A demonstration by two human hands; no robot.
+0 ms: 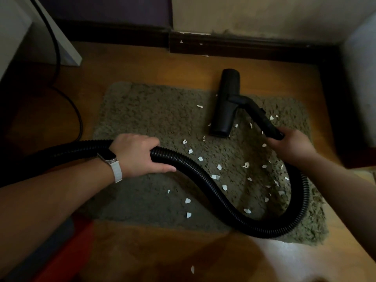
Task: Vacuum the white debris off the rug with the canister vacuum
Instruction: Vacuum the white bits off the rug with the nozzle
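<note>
A shaggy grey-green rug [154,119] lies on the wooden floor. Several white debris flakes [219,167] are scattered over its middle and right half. The black floor nozzle [225,102] rests on the rug's far edge, partly on bare floor. Its short black wand [262,117] runs back to my right hand [293,145], which grips the wand's end. The ribbed black hose [205,180] loops from there across the rug's near right part to my left hand [138,153], which is closed around it. The canister itself is out of view to the left.
A dark skirting board [244,45] and wall close off the far side. A black cable [77,117] trails down at the left beside white furniture [67,43]. Something red [67,255] sits at the lower left. One white flake [192,269] lies on the floor in front of the rug.
</note>
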